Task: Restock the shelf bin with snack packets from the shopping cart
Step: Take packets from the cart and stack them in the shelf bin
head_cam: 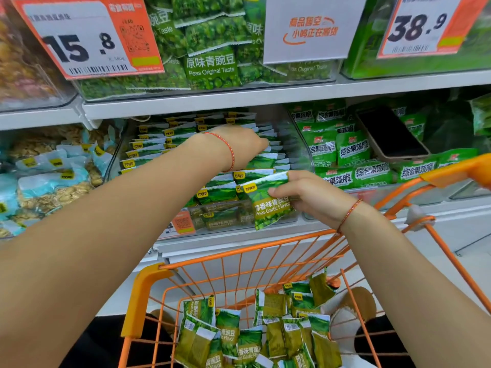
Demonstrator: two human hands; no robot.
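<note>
A clear shelf bin (297,144) on the middle shelf holds several green garlic-pea snack packets standing in rows. My left hand (244,144) reaches into the bin from the left, its fingers down among the upright packets; whether it grips one is hidden. My right hand (310,195) pinches one green garlic-pea packet (268,205) at the bin's front edge. Below, the orange shopping cart (148,293) holds several more loose green packets (255,338).
The upper shelf carries a bin of original-taste pea packets (212,67) and price signs. Left of the target bin sits a bin of blue nut packets (53,176). To the right lie green veggie-crisp packets (345,152) with a dark phone (390,134) on them. The cart handle (457,168) rises at right.
</note>
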